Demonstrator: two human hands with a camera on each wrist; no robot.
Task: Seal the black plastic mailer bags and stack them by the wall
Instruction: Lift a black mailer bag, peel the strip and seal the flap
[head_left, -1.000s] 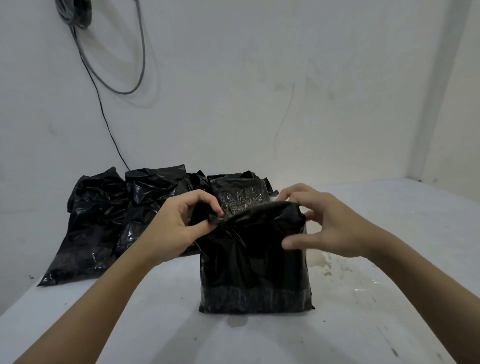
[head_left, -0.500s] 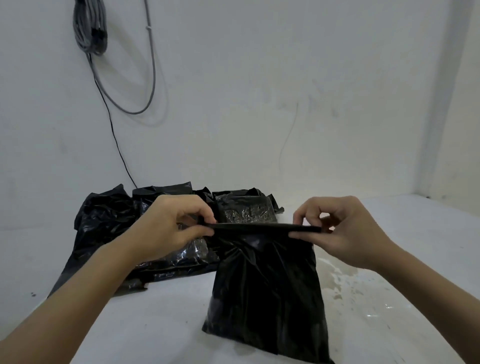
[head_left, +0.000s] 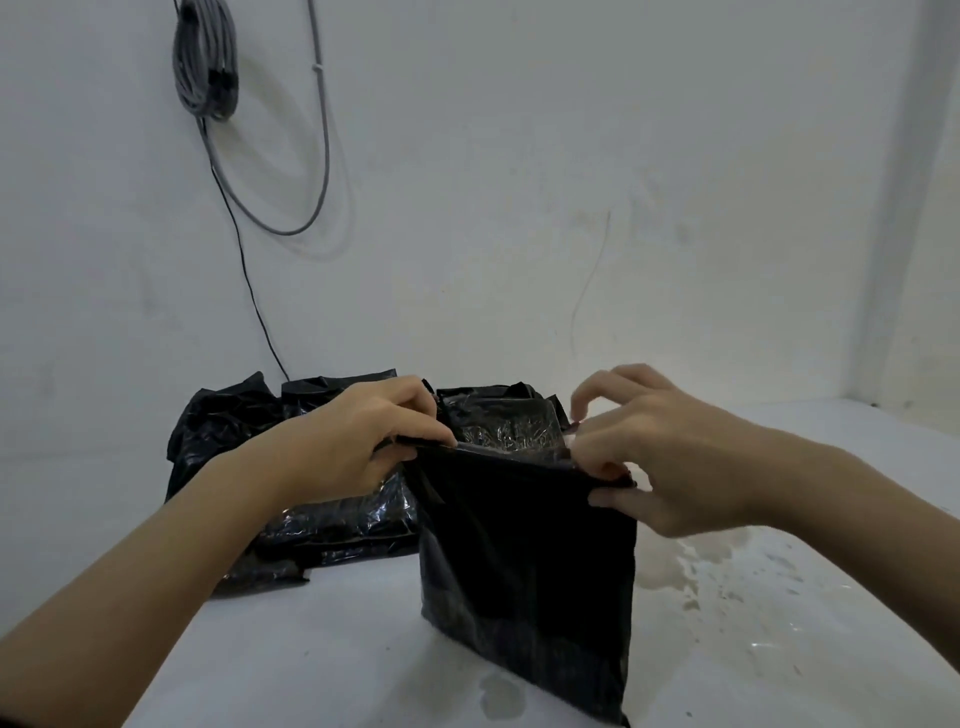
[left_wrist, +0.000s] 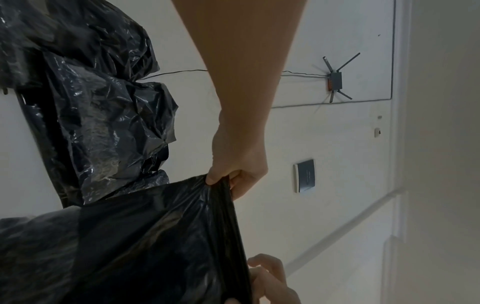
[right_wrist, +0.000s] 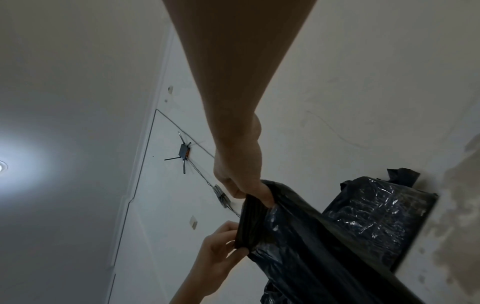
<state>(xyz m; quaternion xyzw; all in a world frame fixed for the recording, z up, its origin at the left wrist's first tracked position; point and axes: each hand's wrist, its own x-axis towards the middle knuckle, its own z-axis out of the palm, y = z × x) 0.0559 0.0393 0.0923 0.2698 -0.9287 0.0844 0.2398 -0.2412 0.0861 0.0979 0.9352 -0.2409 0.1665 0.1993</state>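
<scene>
The left hand (head_left: 358, 441) is pinching the left end of the mailer bag (head_left: 524, 561) mouth, and the right hand (head_left: 654, 457) is pinching the right end, thumb below the edge and index finger on top, its other fingers (head_left: 597, 395) lifted clear. The bag is standing upright on the white surface (head_left: 311, 649), its top edge pulled taut between the two hands, just in front of the stack of bags (head_left: 311, 467) leaning against the wall (head_left: 571, 182).

To seal well, judging from this grip:
- Both hands are keeping the mouth stretched flat, so no crease is forming under the flap
- The two layers are best aligned before pressing
- Pressure is best run from one end to the other along the whole edge

A wet patch (head_left: 691, 561) is lying on the surface to the right; the bag is best kept off it
</scene>
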